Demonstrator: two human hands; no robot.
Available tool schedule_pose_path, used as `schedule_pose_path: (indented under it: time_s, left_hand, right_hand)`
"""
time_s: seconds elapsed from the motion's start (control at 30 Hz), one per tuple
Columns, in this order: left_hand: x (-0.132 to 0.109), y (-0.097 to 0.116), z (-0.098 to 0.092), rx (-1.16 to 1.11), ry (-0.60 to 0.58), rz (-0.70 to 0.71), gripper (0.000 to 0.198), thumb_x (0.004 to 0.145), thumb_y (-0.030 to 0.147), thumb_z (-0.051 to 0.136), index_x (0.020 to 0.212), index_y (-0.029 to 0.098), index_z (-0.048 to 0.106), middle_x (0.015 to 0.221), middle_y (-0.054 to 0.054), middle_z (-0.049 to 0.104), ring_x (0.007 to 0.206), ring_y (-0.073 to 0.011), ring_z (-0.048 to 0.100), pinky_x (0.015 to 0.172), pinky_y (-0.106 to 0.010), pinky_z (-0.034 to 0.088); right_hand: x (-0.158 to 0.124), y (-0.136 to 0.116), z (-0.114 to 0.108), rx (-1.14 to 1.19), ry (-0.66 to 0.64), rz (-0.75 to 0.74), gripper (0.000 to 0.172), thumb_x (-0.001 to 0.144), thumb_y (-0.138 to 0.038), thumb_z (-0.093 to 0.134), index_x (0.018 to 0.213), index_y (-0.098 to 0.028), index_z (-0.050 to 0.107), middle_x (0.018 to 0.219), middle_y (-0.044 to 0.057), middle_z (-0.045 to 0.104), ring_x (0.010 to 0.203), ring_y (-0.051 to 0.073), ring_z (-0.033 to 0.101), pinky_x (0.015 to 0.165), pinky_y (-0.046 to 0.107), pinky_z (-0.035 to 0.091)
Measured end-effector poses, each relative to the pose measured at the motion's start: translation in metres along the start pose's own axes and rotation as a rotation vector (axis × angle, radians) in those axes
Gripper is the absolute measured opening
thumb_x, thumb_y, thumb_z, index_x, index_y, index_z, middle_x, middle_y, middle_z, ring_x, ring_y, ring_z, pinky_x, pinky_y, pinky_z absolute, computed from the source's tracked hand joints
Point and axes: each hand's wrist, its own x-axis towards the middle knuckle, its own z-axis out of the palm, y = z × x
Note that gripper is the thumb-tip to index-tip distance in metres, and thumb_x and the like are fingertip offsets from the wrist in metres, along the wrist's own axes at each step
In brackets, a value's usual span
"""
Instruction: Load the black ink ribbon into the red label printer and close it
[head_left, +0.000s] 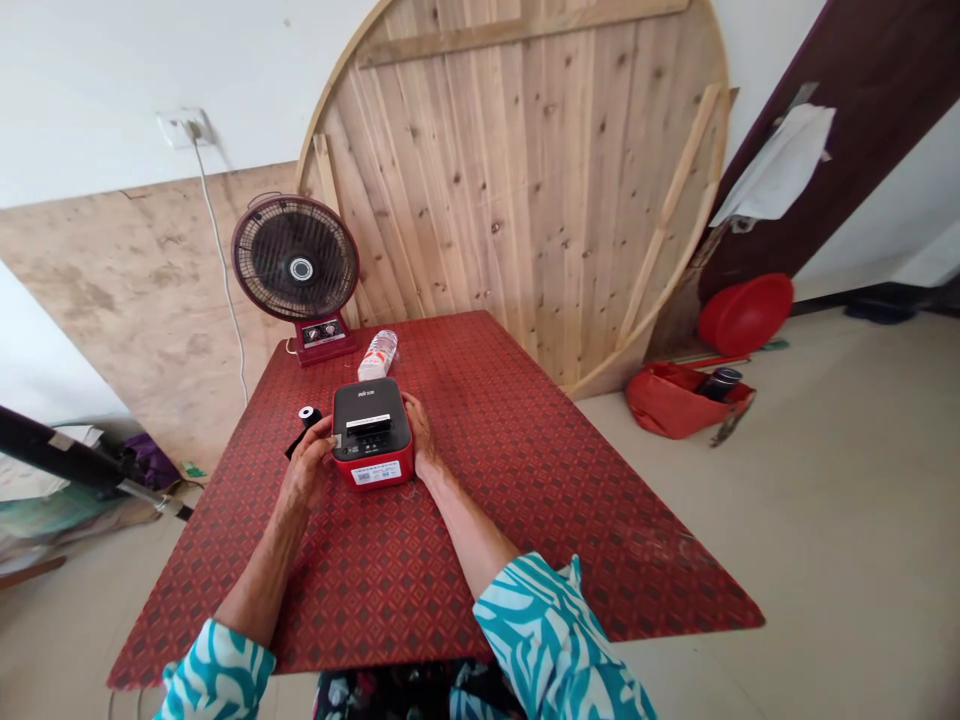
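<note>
A small receipt or label printer (371, 405) with a black lid and red sides stands on the red patterned table (517, 480). A white strip lies across the slot in its lid, and a label is stuck on its front. My left hand (309, 462) grips the printer's left front corner, fingertips on the lid's edge. Along the right side, my right hand (421, 435) is wrapped against the casing, with some fingers hidden behind it. Just beyond my left hand is a small roll with a white end (307, 413), beside something black. A clear plastic bottle (377, 355) lies behind the printer.
A dark red fan (296, 265) stands at the table's far left corner. Its white cord (217, 235) hangs from a wall socket. A round wooden board (510, 190) leans on the wall behind. On the floor at right are a red bag (667, 405) and a red basin (746, 315).
</note>
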Motion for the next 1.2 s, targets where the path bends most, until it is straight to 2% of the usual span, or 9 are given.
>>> schedule_pose_path:
  time_s: [0.27, 0.57, 0.73, 1.0, 1.2]
  left_hand:
    - [0.0004, 0.0071, 0.0043, 0.037, -0.043, -0.016, 0.054, 0.055, 0.023, 0.076, 0.108, 0.017, 0.067, 0.087, -0.003, 0.072, 0.067, -0.0155, 0.063, 0.063, -0.026, 0.047]
    - [0.0027, 0.0053, 0.0052, 0.046, -0.007, 0.009, 0.059, 0.053, 0.023, 0.073, 0.111, 0.018, 0.066, 0.093, -0.004, 0.072, 0.072, -0.0174, 0.064, 0.065, -0.028, 0.049]
    - [0.0046, 0.0061, 0.0065, 0.028, -0.003, -0.007, 0.065, 0.051, 0.02, 0.071, 0.116, 0.018, 0.065, 0.092, -0.003, 0.073, 0.069, -0.0164, 0.064, 0.062, -0.027, 0.049]
    - [0.0021, 0.0054, 0.0071, 0.027, -0.039, -0.033, 0.054, 0.054, 0.02, 0.072, 0.108, 0.016, 0.068, 0.079, -0.001, 0.071, 0.059, -0.0122, 0.059, 0.057, -0.023, 0.044]
    - [0.0025, 0.0029, 0.0049, 0.013, -0.069, -0.024, 0.055, 0.058, 0.022, 0.072, 0.113, 0.016, 0.067, 0.086, -0.003, 0.072, 0.066, -0.0146, 0.062, 0.061, -0.024, 0.044]
  right_hand:
    - [-0.0015, -0.0045, 0.0014, -0.027, 0.013, 0.001, 0.044, 0.083, -0.054, 0.05, 0.116, -0.028, 0.065, 0.126, 0.003, 0.064, 0.122, 0.021, 0.054, 0.107, 0.038, 0.038]
    - [-0.0013, -0.0017, 0.0015, 0.008, 0.015, -0.004, 0.045, 0.083, -0.056, 0.052, 0.116, -0.028, 0.065, 0.125, 0.002, 0.065, 0.119, 0.02, 0.056, 0.102, 0.035, 0.042]
    - [-0.0041, -0.0073, 0.0022, 0.006, 0.015, -0.012, 0.044, 0.083, -0.056, 0.053, 0.115, -0.029, 0.065, 0.126, 0.002, 0.065, 0.12, 0.02, 0.055, 0.105, 0.035, 0.04]
    - [-0.001, -0.0035, 0.0013, 0.008, 0.026, 0.008, 0.044, 0.081, -0.055, 0.054, 0.114, -0.028, 0.065, 0.125, 0.003, 0.065, 0.119, 0.021, 0.056, 0.104, 0.037, 0.04]
    - [-0.0053, -0.0097, -0.0003, -0.038, 0.011, -0.032, 0.044, 0.083, -0.055, 0.051, 0.114, -0.028, 0.066, 0.126, 0.003, 0.065, 0.122, 0.02, 0.054, 0.109, 0.036, 0.037]
